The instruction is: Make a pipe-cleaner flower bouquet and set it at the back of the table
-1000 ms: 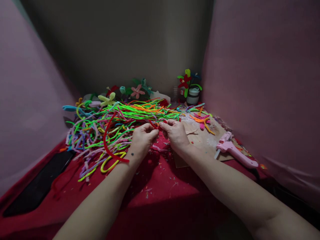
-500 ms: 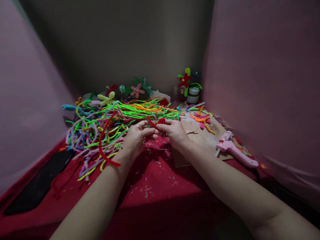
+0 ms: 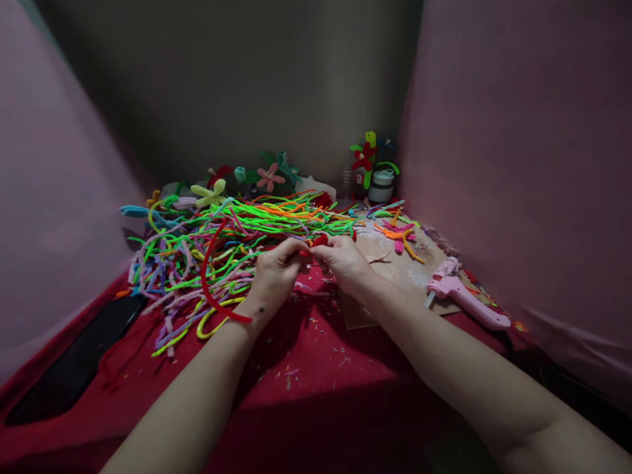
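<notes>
My left hand (image 3: 281, 266) and my right hand (image 3: 343, 260) meet over the front of the table, fingertips close together. Between them is a red pipe cleaner (image 3: 320, 241), with a folded part showing above my right fingers. Both hands pinch it, and the fingers hide much of it. A long red length (image 3: 210, 283) curves past my left wrist, its lower end lying across the forearm. Behind my hands spreads a heap of coloured pipe cleaners (image 3: 276, 214), mostly green, orange, pink and purple.
Right of my hands lies a cardboard sheet (image 3: 395, 283) bearing orange and pink pieces (image 3: 397, 234). A pink glue gun (image 3: 461, 296) rests at its right edge. A black phone-like slab (image 3: 79, 355) lies left. Pipe-cleaner flowers (image 3: 270, 176) and a lidded jar (image 3: 382, 186) stand behind.
My left hand has rolled over, its fingers closing closer round the red pipe cleaner by the right fingertips. The long red length swung slightly right. My right hand has barely moved.
</notes>
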Tool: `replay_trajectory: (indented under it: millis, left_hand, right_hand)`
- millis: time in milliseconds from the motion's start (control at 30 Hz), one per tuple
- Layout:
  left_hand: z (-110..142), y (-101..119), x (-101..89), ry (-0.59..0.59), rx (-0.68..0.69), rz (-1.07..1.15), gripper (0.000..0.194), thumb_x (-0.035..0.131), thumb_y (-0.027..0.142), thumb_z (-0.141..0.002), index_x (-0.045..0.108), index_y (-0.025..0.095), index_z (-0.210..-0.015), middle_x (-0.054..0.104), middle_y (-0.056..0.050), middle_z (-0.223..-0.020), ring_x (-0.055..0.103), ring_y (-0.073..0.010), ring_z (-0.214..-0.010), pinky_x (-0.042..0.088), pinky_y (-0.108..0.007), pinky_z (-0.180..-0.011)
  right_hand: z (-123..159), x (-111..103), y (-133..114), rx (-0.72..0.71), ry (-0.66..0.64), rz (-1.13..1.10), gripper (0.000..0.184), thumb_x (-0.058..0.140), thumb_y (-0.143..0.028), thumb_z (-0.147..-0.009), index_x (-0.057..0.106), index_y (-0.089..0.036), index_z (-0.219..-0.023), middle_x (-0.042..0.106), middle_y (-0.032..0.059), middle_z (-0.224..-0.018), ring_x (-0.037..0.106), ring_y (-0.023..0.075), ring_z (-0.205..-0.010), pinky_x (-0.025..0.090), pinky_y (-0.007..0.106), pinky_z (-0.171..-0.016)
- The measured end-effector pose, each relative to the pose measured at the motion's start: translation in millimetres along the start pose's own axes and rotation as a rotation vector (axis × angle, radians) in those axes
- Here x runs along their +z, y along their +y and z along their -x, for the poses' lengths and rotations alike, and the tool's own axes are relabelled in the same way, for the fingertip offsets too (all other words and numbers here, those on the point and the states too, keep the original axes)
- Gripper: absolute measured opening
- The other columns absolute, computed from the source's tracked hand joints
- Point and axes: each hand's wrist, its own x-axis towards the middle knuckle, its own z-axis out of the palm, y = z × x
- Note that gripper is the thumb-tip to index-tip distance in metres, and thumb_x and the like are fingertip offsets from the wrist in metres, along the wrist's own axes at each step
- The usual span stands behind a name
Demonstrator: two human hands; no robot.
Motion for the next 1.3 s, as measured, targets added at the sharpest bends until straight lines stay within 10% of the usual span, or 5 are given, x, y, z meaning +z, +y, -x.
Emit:
replay_trajectory:
  millis: [133,533,700,933,1300]
  left_hand:
    - [2,-3,-1.1,-0.050,0.307,-0.281,0.018,0.049,0.015,-0.078,0.065,0.019,-0.085,0.067,-0.006,-0.085,0.059,-0.0168,-0.081,0.044,-0.030,-0.078]
    - [-8,10,-18.0,-0.353,-0.456,0.476,0.020,0.062,0.033,-0.073,0.057,0.013,-0.072,0.053,0.002,-0.057,0.042,-0.0061,-0.043,0.033,-0.020,-0.044]
    - [-5,14,-10.5,-0.197,-0.059,-0.245,0.016,0.051,0.025,-0.079,0.058,0.015,-0.068,0.052,0.001,-0.057,0.045,-0.0098,-0.050,0.031,-0.022,-0.049]
    - [7,8,2.4,0.019,0.551,-1.176,0.024,0.039,0.020,-0.087,0.062,0.017,-0.080,0.060,-0.007,-0.067,0.055,-0.0192,-0.066,0.034,-0.031,-0.061]
    - [-7,12,-5.8,-0.236,0.052,-0.266,0.021,0.041,0.025,-0.084,0.060,0.018,-0.091,0.065,-0.004,-0.089,0.059,-0.0179,-0.087,0.043,-0.027,-0.076]
  right_hand:
    - [0,0,-2,0.108,-0.028,-0.121,0.018,0.056,-0.015,-0.056,0.041,-0.017,-0.047,0.037,-0.0079,-0.037,0.027,0.0038,-0.033,0.016,0.020,-0.035]
    - [4,0,-5,-0.413,-0.003,0.542,0.013,0.047,-0.019,-0.070,0.052,-0.015,-0.058,0.050,-0.0017,-0.056,0.043,0.0094,-0.055,0.033,0.022,-0.054]
    - [6,1,-5,-0.423,0.074,0.672,0.013,0.046,-0.017,-0.070,0.049,-0.016,-0.058,0.048,-0.0020,-0.056,0.040,0.0094,-0.056,0.031,0.023,-0.055]
    - [6,4,-3,0.059,-0.030,-0.049,0.021,0.056,-0.020,-0.057,0.037,-0.019,-0.048,0.032,-0.0082,-0.039,0.027,0.0049,-0.037,0.017,0.021,-0.038]
    - [-4,-3,2,-0.208,-0.018,0.290,0.009,0.050,-0.020,-0.063,0.053,-0.016,-0.056,0.046,-0.0047,-0.051,0.037,0.0077,-0.049,0.027,0.022,-0.048]
